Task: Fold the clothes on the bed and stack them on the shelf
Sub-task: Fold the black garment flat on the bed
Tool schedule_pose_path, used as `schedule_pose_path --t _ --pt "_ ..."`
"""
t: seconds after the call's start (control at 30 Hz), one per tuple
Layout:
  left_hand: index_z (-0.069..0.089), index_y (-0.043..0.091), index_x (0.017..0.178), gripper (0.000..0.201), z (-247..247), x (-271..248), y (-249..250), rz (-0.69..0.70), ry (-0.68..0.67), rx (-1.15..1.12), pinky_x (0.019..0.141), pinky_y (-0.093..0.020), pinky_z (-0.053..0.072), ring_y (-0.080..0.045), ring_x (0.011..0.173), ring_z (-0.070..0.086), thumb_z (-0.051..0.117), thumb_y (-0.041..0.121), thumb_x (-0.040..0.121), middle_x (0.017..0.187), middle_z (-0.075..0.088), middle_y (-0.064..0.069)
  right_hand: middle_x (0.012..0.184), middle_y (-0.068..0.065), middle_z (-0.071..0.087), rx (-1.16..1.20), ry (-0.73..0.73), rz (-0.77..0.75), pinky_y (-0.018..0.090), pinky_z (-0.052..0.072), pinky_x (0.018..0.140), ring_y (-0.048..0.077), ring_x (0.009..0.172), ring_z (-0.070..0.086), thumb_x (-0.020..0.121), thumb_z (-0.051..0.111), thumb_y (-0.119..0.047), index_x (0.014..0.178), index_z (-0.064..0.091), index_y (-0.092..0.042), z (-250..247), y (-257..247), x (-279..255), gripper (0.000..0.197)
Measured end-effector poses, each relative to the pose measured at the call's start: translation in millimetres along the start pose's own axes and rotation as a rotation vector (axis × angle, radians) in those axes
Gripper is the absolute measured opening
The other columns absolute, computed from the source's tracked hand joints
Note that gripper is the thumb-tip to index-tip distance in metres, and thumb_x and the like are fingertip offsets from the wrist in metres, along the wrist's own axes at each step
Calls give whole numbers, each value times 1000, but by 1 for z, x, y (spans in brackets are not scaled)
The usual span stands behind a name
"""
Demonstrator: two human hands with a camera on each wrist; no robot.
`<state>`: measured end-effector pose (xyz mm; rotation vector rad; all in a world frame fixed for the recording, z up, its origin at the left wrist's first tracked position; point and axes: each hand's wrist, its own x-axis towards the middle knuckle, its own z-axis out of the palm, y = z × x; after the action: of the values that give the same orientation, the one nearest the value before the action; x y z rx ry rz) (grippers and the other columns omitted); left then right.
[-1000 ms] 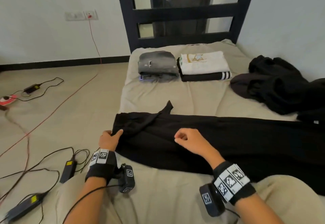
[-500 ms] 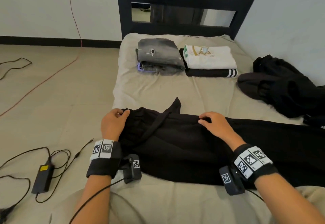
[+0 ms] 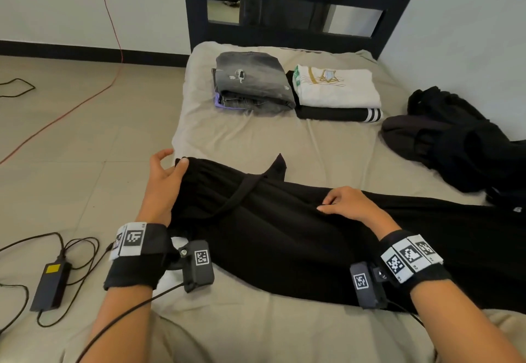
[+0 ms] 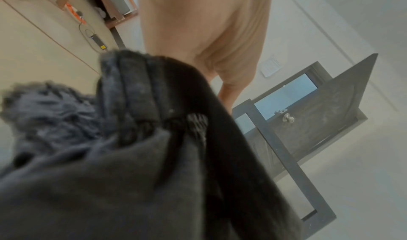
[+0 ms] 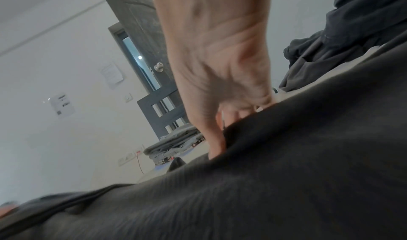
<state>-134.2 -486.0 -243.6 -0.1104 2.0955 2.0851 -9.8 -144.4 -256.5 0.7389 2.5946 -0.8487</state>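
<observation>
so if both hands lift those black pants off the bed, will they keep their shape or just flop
Probably flop: the black pants lie limp and creased on the bed, bunching where the left hand grips the waistband and the right hand pinches a fold. The long leg would likely trail and sag. The cloth looks matte, so probably not slippery.

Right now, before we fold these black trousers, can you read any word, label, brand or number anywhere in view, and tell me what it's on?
No text is legible.
Wristband markers: black-and-white square codes, no words.
White folded shirt: gold and green print, a picture, no letters readable.
Paper notices on the wall: too blurred to read.
Yellow label on the power adapter: too small to read.
</observation>
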Motion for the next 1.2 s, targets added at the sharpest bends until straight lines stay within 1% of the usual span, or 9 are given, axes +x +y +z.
schedule_pose_path --t 0.07,0.2,0.4,0.57,0.73,0.83,0.93,1.03,1.2 --pt "32 33 136 44 1 0 0 7 -53 -17 64 -15 46 -3 85 63 53 24 99 96 66 5 90 5 72 119 66 -68 33 51 89 18 89 66 83 75 -18 90 68 -16 -5 1 0 11" --pt "17 36 146 65 0 8 -9 9 -131 17 84 -24 48 -6 97 62 55 17 98 103 66 7 91 -2 64 215 505 -165 19 40 78 17 94 60 90 65 -10 91 64 -17 -6 5 6 8" --pt "16 28 149 73 2 15 -24 1 -220 433 107 -38 37 -29 127 48 60 10 94 142 43 -13 117 7 64 49 256 -85 30 43 92 24 112 59 85 73 -22 116 63 -19 -8 23 18 32" --pt "26 24 147 71 0 17 -27 27 -109 594 101 -41 40 -35 120 52 65 11 90 134 52 -17 91 7 71 -18 586 -112 26 43 74 25 90 65 89 66 -16 97 70 -12 -18 34 29 9" --pt "30 19 145 79 -5 23 -31 107 -7 643 101 -46 42 -33 118 51 76 24 81 135 44 -15 99 0 65 -18 328 -77 27 41 77 16 90 58 95 57 -36 106 67 -15 -37 45 23 26" --pt "50 19 126 48 3 16 -21 387 97 687 95 -41 45 -25 110 51 70 33 85 117 52 -3 111 4 68 -205 389 13 34 47 86 22 100 61 93 61 -28 110 67 -16 -47 62 16 22" --pt "56 26 113 32 24 1 -14 417 -93 724 82 -37 49 -12 84 57 61 44 88 92 59 11 108 5 68 -180 373 -90 29 45 86 21 101 62 92 61 -20 107 68 -13 -37 45 13 17" --pt "54 28 123 45 39 -17 -22 404 -313 1028 80 -30 47 -11 93 62 55 57 88 102 63 11 102 3 68 -82 416 -297 22 40 81 15 94 60 95 56 -20 102 69 -12 -20 -1 19 16" --pt "64 42 104 15 28 -14 -23 301 -495 792 87 -29 52 -2 88 62 62 34 91 87 68 13 112 4 66 -14 285 -299 25 44 86 17 101 60 94 58 -34 121 60 -12 6 -66 57 35"
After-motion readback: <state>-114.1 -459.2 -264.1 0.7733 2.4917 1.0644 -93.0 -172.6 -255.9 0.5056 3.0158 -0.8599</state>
